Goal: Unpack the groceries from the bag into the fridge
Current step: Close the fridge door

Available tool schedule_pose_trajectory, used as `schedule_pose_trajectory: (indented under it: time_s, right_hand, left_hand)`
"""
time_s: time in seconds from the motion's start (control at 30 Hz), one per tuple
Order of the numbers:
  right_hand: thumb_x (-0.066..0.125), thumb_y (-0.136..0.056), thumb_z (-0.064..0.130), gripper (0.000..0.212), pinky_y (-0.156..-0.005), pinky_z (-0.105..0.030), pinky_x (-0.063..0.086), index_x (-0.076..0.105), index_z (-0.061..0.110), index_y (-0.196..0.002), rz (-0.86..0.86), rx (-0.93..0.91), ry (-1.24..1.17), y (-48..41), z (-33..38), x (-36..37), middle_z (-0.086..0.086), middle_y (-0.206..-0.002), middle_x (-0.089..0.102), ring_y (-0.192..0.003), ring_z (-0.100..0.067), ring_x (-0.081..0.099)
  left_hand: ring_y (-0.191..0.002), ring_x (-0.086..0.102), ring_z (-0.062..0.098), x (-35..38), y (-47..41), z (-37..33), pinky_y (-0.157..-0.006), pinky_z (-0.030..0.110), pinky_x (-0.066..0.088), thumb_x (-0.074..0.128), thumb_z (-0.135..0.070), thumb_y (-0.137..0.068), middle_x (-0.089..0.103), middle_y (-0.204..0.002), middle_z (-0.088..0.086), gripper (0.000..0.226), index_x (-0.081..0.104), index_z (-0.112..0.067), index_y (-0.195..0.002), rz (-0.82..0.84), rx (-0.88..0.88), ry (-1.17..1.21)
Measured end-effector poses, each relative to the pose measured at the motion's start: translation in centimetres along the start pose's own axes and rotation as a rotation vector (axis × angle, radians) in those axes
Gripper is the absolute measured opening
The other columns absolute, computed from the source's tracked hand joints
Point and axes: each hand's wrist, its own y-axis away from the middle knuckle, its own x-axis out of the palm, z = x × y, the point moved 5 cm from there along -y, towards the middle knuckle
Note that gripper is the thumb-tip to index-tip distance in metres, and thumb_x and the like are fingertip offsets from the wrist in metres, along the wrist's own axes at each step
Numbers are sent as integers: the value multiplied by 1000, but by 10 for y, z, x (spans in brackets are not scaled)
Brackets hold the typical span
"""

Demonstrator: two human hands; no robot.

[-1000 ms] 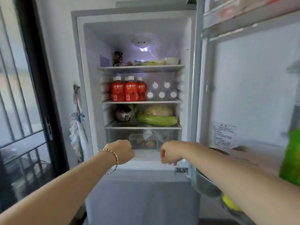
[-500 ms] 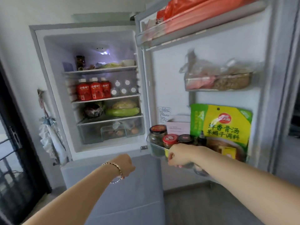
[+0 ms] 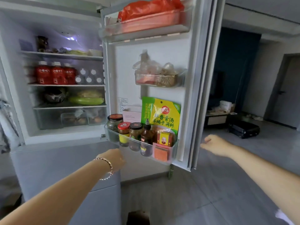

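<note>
The fridge (image 3: 65, 137) stands open, lit inside, with its door (image 3: 128, 70) swung wide to the right. No grocery bag shows. My left hand (image 3: 113, 157), a bracelet on its wrist, hovers below the door's bottom bin (image 3: 162, 158); its fingers curl loosely away from me and hold nothing. My right hand (image 3: 214, 143) floats just right of the door's outer edge with relaxed fingers, empty and not touching the door. Inside are red drink bottles (image 3: 55, 73) on the middle shelf and a green vegetable (image 3: 86, 100) below them.
The bottom bin holds several jars (image 3: 124, 130), a sauce bottle and a yellow-green seasoning packet (image 3: 164, 114). A red bag (image 3: 149, 7) fills the top bin. A clear crisper drawer (image 3: 48, 117) sits low. A black case (image 3: 243, 129) lies on the floor beyond.
The view turned right and the door swung wide open. My right hand let go of the door's bottom bin and moved past the door's outer edge. My left hand stayed low.
</note>
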Motion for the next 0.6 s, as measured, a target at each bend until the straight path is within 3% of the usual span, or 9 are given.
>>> schedule_pose_trajectory:
  time_s: [0.07, 0.27, 0.43, 0.53, 0.6]
  right_hand:
    - [53, -93, 36, 58, -96, -35, 42, 36, 5, -139, -64, -24, -108, -18, -6, -15, -14, -138, 46, -119, -28, 50]
    - [53, -94, 23, 70, -101, -39, 39, 12, 8, -149, -104, -101, -295, -66, -1, -47, -16, -148, 33, -128, -33, 42]
    - [53, -92, 7, 63, -100, -36, 40, 22, 12, -147, 112, -99, -535, -81, 2, -34, -12, -141, 41, -124, -28, 44]
    - [57, -90, 10, 71, -102, -41, 38, 17, 14, -149, 19, -147, -460, -72, 3, -28, -11, -146, 37, -127, -31, 42]
    - [59, -88, 10, 62, -91, -37, 43, 29, 12, -142, -34, -195, -476, -60, 4, -25, -11, -138, 45, -117, -28, 49]
  left_hand:
    - [-100, 64, 25, 4, 2, -7, -91, 34, 50, 40, -29, -94, 65, -96, 9, 35, 61, -5, -107, -4, -38, -21]
    - [-105, 62, 22, 5, 5, -13, -90, 32, 50, 40, -28, -93, 66, -108, 3, 31, 61, -13, -109, -42, -202, -75]
    - [-105, 62, 20, 5, 16, -15, -89, 29, 48, 41, -28, -92, 58, -93, 0, 27, 58, -15, -109, -78, -256, -14]
    - [-107, 61, 20, 2, 21, -13, -92, 30, 49, 41, -28, -93, 61, -98, 3, 27, 58, -13, -110, -95, -271, -4]
    - [-103, 62, 21, 3, 23, -8, -90, 31, 49, 41, -28, -93, 56, -88, 1, 28, 59, -13, -107, -101, -274, 18]
